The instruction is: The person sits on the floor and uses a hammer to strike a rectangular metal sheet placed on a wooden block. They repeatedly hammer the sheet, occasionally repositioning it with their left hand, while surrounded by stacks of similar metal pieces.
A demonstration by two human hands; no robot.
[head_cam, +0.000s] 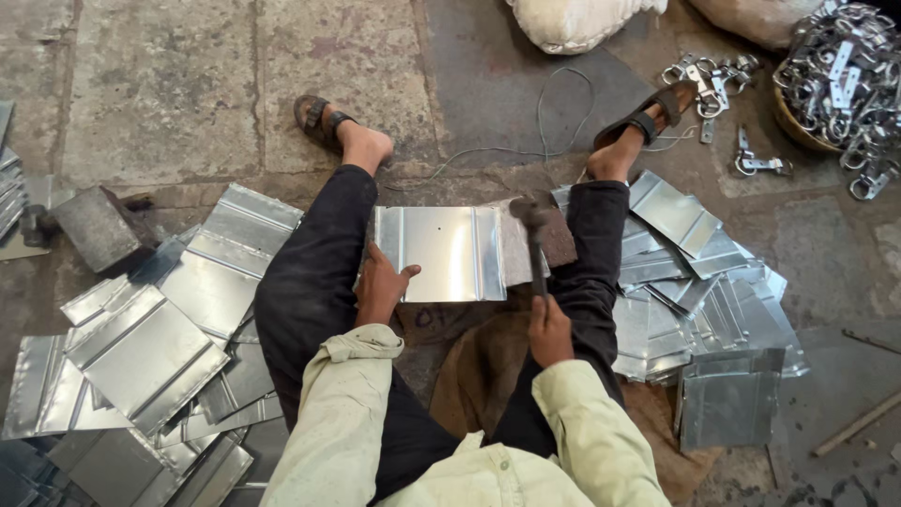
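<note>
Pale cream shirt with rolled long sleeves; black trousers; dark strapped sandals on both feet; bare hands

One camera sits on my head and looks steeply down over my chest and sleeves at my lap, my outstretched legs and the stone floor [188,84] ahead. It is close: my arms fill the lower frame.
</note>
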